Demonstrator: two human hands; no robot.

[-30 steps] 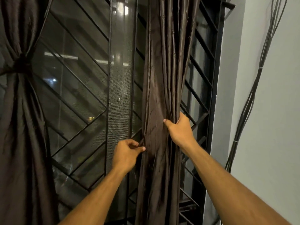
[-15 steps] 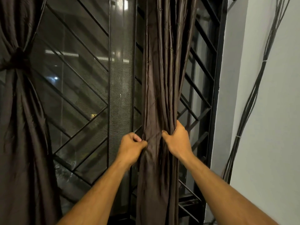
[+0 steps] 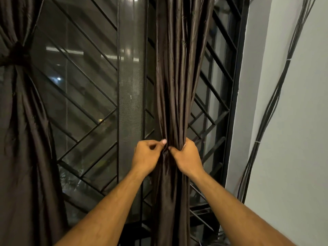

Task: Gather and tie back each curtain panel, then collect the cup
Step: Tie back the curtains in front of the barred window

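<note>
curtain panels hang at both sides of the dark window. at nine o'clock the left curtain panel (image 3: 23, 121) is already cinched by a dark tie (image 3: 16, 54) near ten o'clock, its fabric flaring out below the knot. moving right, the window grille (image 3: 85, 107) crosses the glass in black diagonal bars, with a strip of mesh screen (image 3: 131, 82) running upright beside it. at the centre the right curtain panel (image 3: 179, 77) hangs from twelve o'clock down to six, gathered into a narrow bunch of folds. the left hand (image 3: 147, 157) pinches the bunch's left edge, fingers curled. the right hand (image 3: 188, 157) wraps the bunch's right side, thumb pressed into the fabric, nearly touching the left hand. at three o'clock a bundle of black cables (image 3: 271, 103) runs up the pale wall (image 3: 305, 139). no cup is in view.
</note>
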